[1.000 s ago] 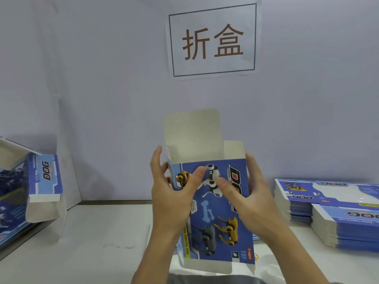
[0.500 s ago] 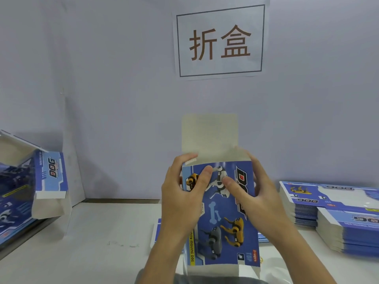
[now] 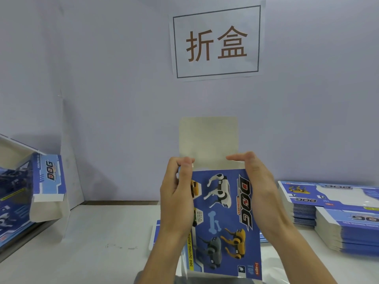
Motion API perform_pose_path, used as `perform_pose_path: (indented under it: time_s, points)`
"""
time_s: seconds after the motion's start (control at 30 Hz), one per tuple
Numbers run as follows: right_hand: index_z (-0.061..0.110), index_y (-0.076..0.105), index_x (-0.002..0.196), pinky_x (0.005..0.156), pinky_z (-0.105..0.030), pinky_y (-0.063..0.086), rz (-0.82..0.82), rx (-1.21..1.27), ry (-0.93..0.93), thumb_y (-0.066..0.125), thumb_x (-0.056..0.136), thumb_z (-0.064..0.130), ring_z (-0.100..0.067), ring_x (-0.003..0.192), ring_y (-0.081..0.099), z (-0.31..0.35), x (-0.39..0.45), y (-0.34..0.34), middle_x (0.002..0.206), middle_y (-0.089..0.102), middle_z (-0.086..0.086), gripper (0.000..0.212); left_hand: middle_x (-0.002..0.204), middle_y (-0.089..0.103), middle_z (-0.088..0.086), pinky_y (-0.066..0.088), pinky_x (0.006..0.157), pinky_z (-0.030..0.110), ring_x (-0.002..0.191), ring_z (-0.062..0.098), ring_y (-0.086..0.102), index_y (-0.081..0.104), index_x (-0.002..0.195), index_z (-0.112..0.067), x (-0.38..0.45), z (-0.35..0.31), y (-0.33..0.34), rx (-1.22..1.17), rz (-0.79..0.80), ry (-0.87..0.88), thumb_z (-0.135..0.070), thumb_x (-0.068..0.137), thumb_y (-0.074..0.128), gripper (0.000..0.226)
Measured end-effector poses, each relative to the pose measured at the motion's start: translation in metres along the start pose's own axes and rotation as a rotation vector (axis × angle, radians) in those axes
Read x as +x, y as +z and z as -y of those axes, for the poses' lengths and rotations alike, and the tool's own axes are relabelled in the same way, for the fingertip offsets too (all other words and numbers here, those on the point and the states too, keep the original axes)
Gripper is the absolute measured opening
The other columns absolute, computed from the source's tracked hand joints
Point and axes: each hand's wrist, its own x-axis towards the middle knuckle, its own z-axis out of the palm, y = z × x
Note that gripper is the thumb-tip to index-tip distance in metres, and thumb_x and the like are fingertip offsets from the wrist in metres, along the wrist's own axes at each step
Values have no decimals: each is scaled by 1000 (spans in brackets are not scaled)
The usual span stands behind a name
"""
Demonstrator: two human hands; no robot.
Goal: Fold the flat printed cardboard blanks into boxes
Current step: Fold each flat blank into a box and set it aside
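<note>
Between your two hands, held up in front of the pale wall, stands the blue printed cardboard box with robot-dog pictures (image 3: 223,218), already opened into a sleeve, its plain beige top flap (image 3: 208,140) upright. Your left hand (image 3: 176,193) curls round the left top corner, fingers bent over the edge, likely pushing a side tab inward. Your right hand (image 3: 258,185) grips the right edge, its fingers hooked over the top for the same reason, so the big flap can close over both tabs. Off to your right, two stacks of flat blue-and-white printed blanks (image 3: 332,214) wait on the white table (image 3: 102,242), well within reach. At your left, a folded blue box (image 3: 48,181) leans among finished ones. A white paper sign with brown characters (image 3: 216,43) hangs above
</note>
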Motion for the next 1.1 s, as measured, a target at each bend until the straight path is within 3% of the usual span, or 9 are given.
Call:
perform_pose_path:
  time_s: [0.07, 0.2, 0.33, 0.47, 0.6, 0.7, 0.87, 1.0, 1.1]
  points:
    - [36, 67, 92, 62, -40, 48, -31, 2, 25, 41, 84, 60, -25, 66, 59, 3, 1, 2, 69, 54, -21, 36, 63, 35, 13, 36, 53, 31, 58, 17, 37, 55, 80, -24, 1, -3, -1, 6, -28, -7, -47, 98, 52, 29]
    - [33, 63, 85, 47, -36, 40, -52, 64, 79, 46, 79, 37, -29, 57, 49, 7, 0, 1, 64, 45, -20, 18, 53, 39, -1, 31, 42, 22, 47, 11, 34, 51, 70, -19, 1, -8, 0, 1, -25, 30, -26, 80, 42, 15]
    - [44, 48, 115, 46, -28, 47, -79, 118, 124, 48, 74, 36, -19, 53, 54, 2, 0, -3, 67, 54, -9, 42, 88, 58, 6, 45, 51, 22, 59, 12, 51, 50, 113, -42, 1, -6, 1, -54, -33, -20, -16, 100, 45, 29]
    - [50, 53, 120, 53, -31, 51, -4, 95, 129, 44, 76, 35, -23, 61, 62, 6, 1, -4, 80, 63, -18, 47, 98, 62, -1, 55, 70, 52, 80, 31, 59, 40, 136, -50, 1, -10, 2, -66, -6, -54, -20, 101, 46, 47]
    - [38, 57, 104, 42, -27, 47, -6, 147, 130, 45, 76, 31, -19, 50, 61, 5, 1, -5, 66, 64, -5, 31, 95, 65, 5, 54, 65, 40, 77, 29, 59, 57, 105, -49, 1, -11, 1, -57, -40, -6, -33, 83, 50, 29]
    - [36, 57, 89, 41, -28, 45, -33, 158, 103, 47, 78, 30, -19, 47, 59, 6, -1, -4, 63, 61, -2, 17, 88, 66, 4, 48, 62, 45, 74, 30, 55, 58, 91, -38, 0, -12, 2, -87, -31, 21, -27, 87, 52, 13]
    - [18, 61, 86, 58, -41, 45, -94, 203, 3, 45, 79, 28, -34, 67, 57, -5, 0, -6, 86, 58, -27, 20, 85, 64, -3, 48, 49, 19, 62, 2, 58, 58, 83, -18, 0, -9, 1, -152, -72, 132, -22, 81, 45, 14]
    - [12, 66, 83, 60, -39, 56, -74, 430, 35, 46, 77, 37, -32, 84, 72, -10, -4, -4, 101, 74, -12, 33, 107, 71, 6, 52, 74, 40, 95, 26, 70, 57, 72, -22, 2, -1, -4, -318, -86, 32, -31, 84, 41, 22]
    - [14, 65, 78, 76, -49, 52, -107, 357, 32, 41, 82, 37, -39, 93, 70, -14, -3, -5, 102, 74, -11, 33, 106, 72, 8, 56, 63, 34, 85, 28, 71, 51, 71, -16, 2, -1, -3, -312, -125, 39, -31, 85, 44, 22]
